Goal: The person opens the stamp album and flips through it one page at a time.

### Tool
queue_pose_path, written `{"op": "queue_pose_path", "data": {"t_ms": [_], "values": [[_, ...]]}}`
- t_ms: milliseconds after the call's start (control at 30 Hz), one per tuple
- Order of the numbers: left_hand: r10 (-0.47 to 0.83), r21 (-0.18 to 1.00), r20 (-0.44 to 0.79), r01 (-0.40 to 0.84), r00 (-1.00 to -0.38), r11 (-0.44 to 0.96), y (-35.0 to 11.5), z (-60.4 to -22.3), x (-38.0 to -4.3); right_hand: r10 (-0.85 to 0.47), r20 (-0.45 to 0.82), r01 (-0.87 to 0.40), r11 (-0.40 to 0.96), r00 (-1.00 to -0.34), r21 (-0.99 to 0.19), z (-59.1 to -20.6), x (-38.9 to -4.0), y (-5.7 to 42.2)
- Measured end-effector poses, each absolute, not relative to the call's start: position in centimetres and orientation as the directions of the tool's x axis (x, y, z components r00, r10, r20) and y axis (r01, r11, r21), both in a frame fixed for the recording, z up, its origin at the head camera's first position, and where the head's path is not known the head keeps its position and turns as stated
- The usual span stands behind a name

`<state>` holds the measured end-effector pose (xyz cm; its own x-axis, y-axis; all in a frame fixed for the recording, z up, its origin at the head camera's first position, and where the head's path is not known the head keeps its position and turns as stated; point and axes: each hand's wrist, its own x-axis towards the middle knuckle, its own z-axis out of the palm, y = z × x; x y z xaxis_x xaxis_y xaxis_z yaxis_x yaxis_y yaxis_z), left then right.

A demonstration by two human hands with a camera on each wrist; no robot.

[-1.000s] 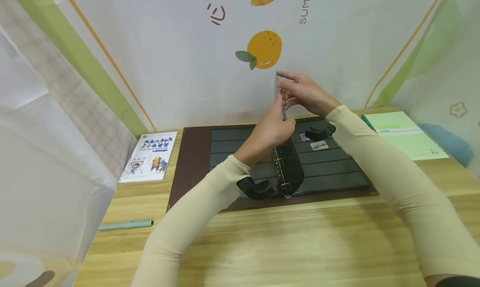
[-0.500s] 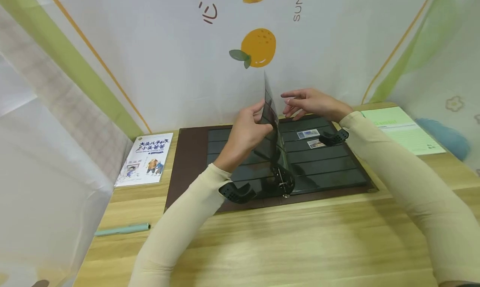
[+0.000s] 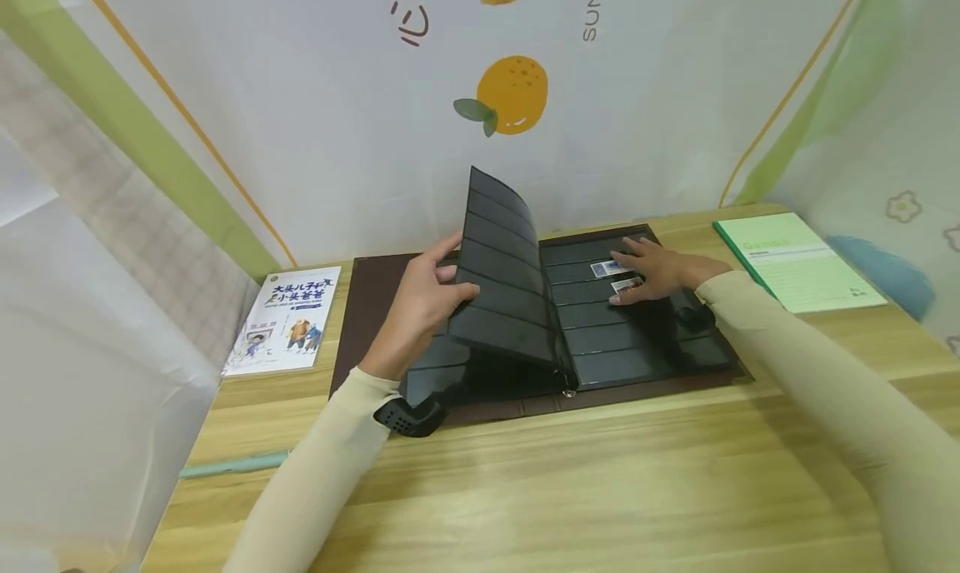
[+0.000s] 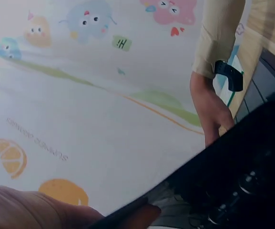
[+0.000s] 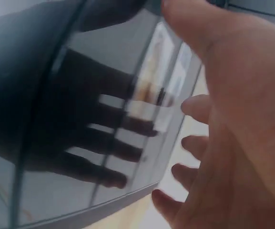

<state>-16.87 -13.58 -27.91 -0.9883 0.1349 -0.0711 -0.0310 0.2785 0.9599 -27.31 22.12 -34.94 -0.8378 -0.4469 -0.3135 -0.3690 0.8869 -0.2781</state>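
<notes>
A stamp album with a brown cover (image 3: 372,294) lies spread on the table, its black pages divided into strips. My left hand (image 3: 422,300) pinches the outer edge of a raised black page (image 3: 501,277), which leans over to the left. In the left wrist view, dark metal rings (image 4: 247,181) show along the binding. My right hand (image 3: 663,273) is over the right-hand page (image 3: 607,340), fingers spread, beside two small stamps, a blue one (image 3: 606,269) and a second one (image 3: 624,285). In the right wrist view, the glossy page mirrors that hand (image 5: 242,105); contact is unclear.
A white picture book (image 3: 288,323) lies left of the album, with a pale green pen (image 3: 234,465) nearer the front. To the right is a green notebook (image 3: 810,261). A white printed cloth (image 3: 337,132) hangs behind the table (image 3: 570,490).
My left hand has swung the page from upright over to the left. My right hand has left the page's edge and come down to the right, over the stamps.
</notes>
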Motion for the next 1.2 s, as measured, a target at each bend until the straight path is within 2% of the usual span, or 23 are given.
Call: {"op": "queue_pose_path", "data": {"t_ms": [267, 633, 767, 1033, 1200], "values": [[0.047, 0.912, -0.124, -0.095, -0.991, 0.399, -15.8, -30.2, -16.2, -0.47, -0.333, -0.343, 0.862, -0.818, -0.374, -36.2, -27.2, 23.0], [0.056, 0.908, -0.146, -0.111, -0.988, 0.403, -19.4, -32.2, -15.2, -0.477, -0.378, -0.276, 0.835, -0.793, -0.476, -36.5, -27.5, 23.1], [0.045, 0.904, -0.151, -0.12, -0.987, 0.411, -20.9, -32.1, -15.3, -0.469, -0.389, -0.27, 0.843, -0.793, -0.465, -36.7, -27.6, 23.4], [0.047, 0.812, -0.237, -0.171, -0.97, 0.558, -22.6, -32.7, -16.0, -0.452, -0.402, -0.255, 0.854, -0.796, -0.454, -36.2, -27.6, 23.5], [0.052, 0.748, -0.245, -0.155, -0.968, 0.645, -22.4, -33.1, -16.8, -0.452, -0.408, -0.252, 0.853, -0.793, -0.456, -36.5, -27.6, 23.3]]}}
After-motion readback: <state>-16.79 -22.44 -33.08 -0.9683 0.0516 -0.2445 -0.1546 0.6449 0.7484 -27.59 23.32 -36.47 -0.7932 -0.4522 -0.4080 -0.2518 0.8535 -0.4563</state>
